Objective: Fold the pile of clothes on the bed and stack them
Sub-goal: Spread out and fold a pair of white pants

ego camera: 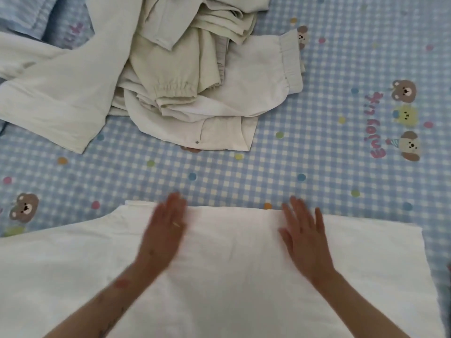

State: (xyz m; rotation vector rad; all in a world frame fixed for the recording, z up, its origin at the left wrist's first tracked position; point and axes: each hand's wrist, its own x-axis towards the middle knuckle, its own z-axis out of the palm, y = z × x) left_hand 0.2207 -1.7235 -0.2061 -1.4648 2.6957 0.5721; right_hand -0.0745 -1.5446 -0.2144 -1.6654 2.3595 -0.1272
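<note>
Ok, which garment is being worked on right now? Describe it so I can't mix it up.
On the blue checked bedsheet, look at the near edge, below the crumpled pile of clothes. The white garment lies spread flat there, with the left hand and right hand resting on it; the others are heaped and creased.

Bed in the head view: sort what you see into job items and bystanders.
Job: white garment spread flat; left hand and right hand pressing it; unfolded pile of clothes beyond.
Bystanders: checked bedsheet; pillow at far left corner.
</note>
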